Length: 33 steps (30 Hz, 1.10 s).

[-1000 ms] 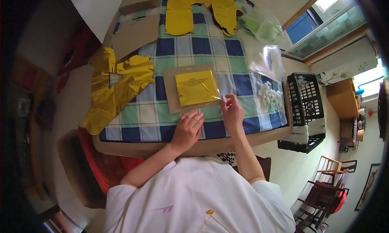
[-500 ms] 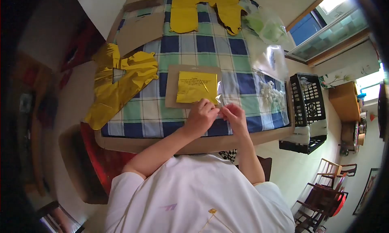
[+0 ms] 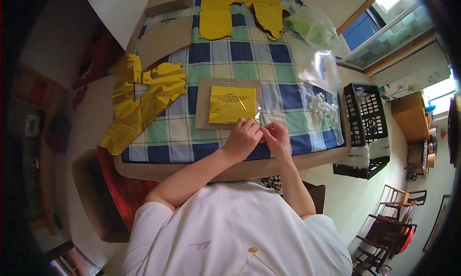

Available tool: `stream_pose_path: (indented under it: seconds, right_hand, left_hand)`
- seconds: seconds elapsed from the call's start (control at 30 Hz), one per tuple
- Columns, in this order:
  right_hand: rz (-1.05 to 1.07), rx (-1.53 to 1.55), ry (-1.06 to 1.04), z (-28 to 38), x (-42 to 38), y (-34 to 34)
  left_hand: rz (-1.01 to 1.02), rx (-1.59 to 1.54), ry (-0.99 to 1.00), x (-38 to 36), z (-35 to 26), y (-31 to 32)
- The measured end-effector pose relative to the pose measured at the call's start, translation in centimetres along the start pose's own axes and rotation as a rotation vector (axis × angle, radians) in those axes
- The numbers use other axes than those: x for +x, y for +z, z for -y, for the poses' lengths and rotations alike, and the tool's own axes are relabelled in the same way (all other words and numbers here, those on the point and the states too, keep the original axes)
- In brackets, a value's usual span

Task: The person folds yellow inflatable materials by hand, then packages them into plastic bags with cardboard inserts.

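Note:
A gold foil piece (image 3: 229, 103), folded into a square, lies in a clear plastic bag (image 3: 259, 114) with printed warning text. Under it is a brown cardboard sheet (image 3: 203, 105). My left hand (image 3: 243, 138) is closed at the bag's lower right corner, its fingers curled over the edge. Close beside it, my right hand (image 3: 276, 138) pinches at the same corner, fingertips nearly touching the left ones. The fingers hide just what part of the plastic is between them.
Flat gold foil balloons lie at the left (image 3: 144, 98) and far side (image 3: 216, 21) of the checked tablecloth (image 3: 211, 50). Cardboard (image 3: 165, 38) lies far left. At right are clear bags (image 3: 319, 67), small white pieces (image 3: 321, 110) and a black crate (image 3: 367, 117) beside the table.
Both hands stay at the bag's lower right corner with small finger movements. The clear film standing up there now looks lower. The whole view has shifted slightly.

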State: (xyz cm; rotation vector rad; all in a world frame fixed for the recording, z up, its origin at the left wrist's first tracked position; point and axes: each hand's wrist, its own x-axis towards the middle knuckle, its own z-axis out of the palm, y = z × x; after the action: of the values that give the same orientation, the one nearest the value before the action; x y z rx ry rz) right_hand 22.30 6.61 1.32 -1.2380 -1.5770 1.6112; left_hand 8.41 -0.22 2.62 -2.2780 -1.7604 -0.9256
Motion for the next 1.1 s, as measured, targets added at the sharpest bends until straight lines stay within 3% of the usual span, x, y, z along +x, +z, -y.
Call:
stream_pose_path:
  seconds: [0.27, 0.37, 0.47, 0.57, 0.63, 0.67, 0.73, 0.83, 0.93, 1.0, 1.03, 1.07, 1.1]
  right_hand:
    - [-0.017, -0.085, 0.002, 0.6, 0.1, 0.0]
    - [-0.086, -0.106, 0.017, 0.9, 0.0, -0.2]
    - [-0.076, -0.074, 0.022, 0.1, 0.5, -1.2]
    - [-0.051, -0.049, 0.051, 0.2, 0.5, -1.9]
    - [-0.055, -0.072, 0.067, 0.6, 0.4, -1.6]
    - [-0.061, -0.059, 0.071, 0.0, 0.5, -1.7]
    - [-0.040, -0.043, 0.083, 0.3, 0.3, -1.9]
    - [-0.003, -0.074, 0.071, 0.4, 0.4, -1.9]
    - [0.002, -0.094, 0.041, -0.1, 0.7, -2.2]
    - [-0.012, -0.082, 0.021, -0.3, 0.8, -2.2]
    - [-0.010, -0.096, 0.028, -0.5, 0.6, -2.2]
    - [-0.010, -0.110, 0.030, -0.8, 0.6, -2.4]
    - [-0.010, -0.122, 0.023, -0.6, 1.0, -2.4]
  left_hand:
    - [-0.038, -0.033, -0.003, 0.3, 0.1, 0.6]
    - [0.016, -0.200, -0.167, -0.1, 0.3, -0.7]
    - [0.125, -1.150, -0.824, -1.3, 1.6, -3.3]
    - [-0.209, -1.525, -0.912, -2.4, 4.3, -6.7]
    - [-0.223, -1.123, -0.782, -4.8, 8.0, -8.2]
    - [-0.312, -1.080, -0.809, -5.5, 9.5, -8.9]
    - [-0.397, -0.692, -0.780, -7.5, 13.8, -10.8]
    - [-0.392, -0.114, -0.739, -8.6, 18.3, -17.4]
    - [-0.634, -0.756, -0.929, -13.1, 26.8, -22.0]
    - [-0.905, -1.120, -0.926, -20.0, 36.2, -21.3]
    - [-1.008, -1.195, -0.924, -21.4, 37.8, -21.5]
    - [-0.761, -0.733, -1.102, -23.0, 38.8, -20.9]
    - [-0.287, 0.003, -1.304, -22.1, 37.0, -21.6]
